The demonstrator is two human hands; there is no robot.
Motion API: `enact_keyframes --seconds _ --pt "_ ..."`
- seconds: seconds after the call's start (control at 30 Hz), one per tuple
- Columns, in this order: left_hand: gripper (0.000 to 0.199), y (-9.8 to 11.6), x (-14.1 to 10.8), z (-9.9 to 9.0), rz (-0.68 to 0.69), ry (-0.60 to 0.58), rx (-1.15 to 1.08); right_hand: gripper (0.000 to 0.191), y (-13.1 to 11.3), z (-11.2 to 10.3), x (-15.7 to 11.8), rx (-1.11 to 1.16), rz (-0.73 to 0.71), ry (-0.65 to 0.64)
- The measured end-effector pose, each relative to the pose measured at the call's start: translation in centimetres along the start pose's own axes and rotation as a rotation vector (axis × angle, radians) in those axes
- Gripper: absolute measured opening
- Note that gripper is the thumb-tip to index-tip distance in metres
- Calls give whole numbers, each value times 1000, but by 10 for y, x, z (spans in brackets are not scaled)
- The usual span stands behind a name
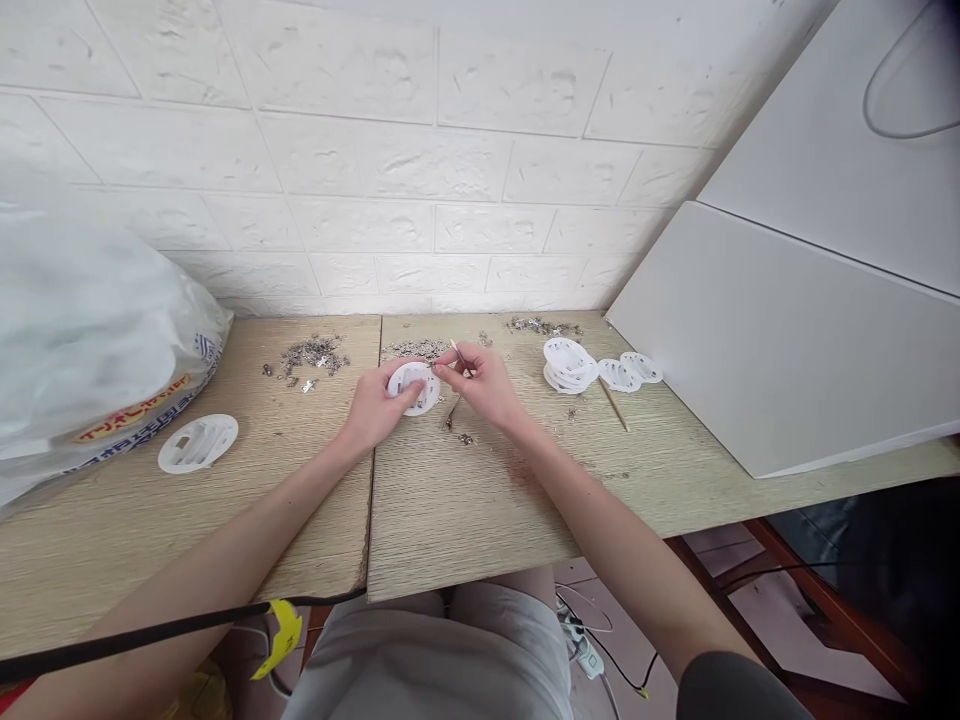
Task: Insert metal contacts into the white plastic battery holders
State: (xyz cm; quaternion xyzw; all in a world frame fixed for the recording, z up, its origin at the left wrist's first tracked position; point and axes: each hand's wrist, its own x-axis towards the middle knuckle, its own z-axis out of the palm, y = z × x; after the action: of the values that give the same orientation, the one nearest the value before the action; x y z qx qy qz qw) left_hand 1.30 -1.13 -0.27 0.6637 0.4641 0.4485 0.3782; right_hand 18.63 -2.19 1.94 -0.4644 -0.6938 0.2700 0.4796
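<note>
My left hand (382, 403) grips a round white plastic disc (424, 396) with slots in it, the thumb lying across its face. Beside the disc's right edge, my right hand (480, 382) is closed in a pinch. A thin stick-like tool (454, 346) with a pale tip pokes up between its fingers; its exact kind is unclear. Any small part at the fingertips is too tiny to make out. Just beyond the hands lies a heap of small metal pieces (417, 349). A few more metal bits (466, 439) are on the table below the right hand.
Stacked white discs (568, 364) sit at the right, near a thin wooden stick (615, 405). Another disc (199, 443) lies left, by a large plastic bag (97, 330). More metal pieces (311, 355) lie near the wall. A white panel (780, 340) leans at the right.
</note>
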Motion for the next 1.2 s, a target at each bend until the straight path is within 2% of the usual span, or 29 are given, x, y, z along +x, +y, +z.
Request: enact_keyframes --seconds 0.13,0.27,0.53,0.67,0.87,1.07,1.2 --pt "45 4 -2 3 -65 -33 -62 8 0 6 -3 -183 -133 -16" --pt "42 5 -3 5 -96 -71 -128 9 0 10 -6 -292 -143 3" --pt "37 -3 -1 4 33 -86 -120 14 5 12 -8 -425 -178 -12" --pt "39 -3 0 3 39 -114 -141 17 5 14 -9 -477 -184 -1" --pt "44 -1 0 3 -8 -94 -141 14 4 14 -8 -357 -145 2" --pt "59 4 1 1 -149 -193 -284 8 0 9 -3 -193 -10 48" --pt "64 0 3 0 -213 -175 -333 9 1 9 -2 -52 89 46"
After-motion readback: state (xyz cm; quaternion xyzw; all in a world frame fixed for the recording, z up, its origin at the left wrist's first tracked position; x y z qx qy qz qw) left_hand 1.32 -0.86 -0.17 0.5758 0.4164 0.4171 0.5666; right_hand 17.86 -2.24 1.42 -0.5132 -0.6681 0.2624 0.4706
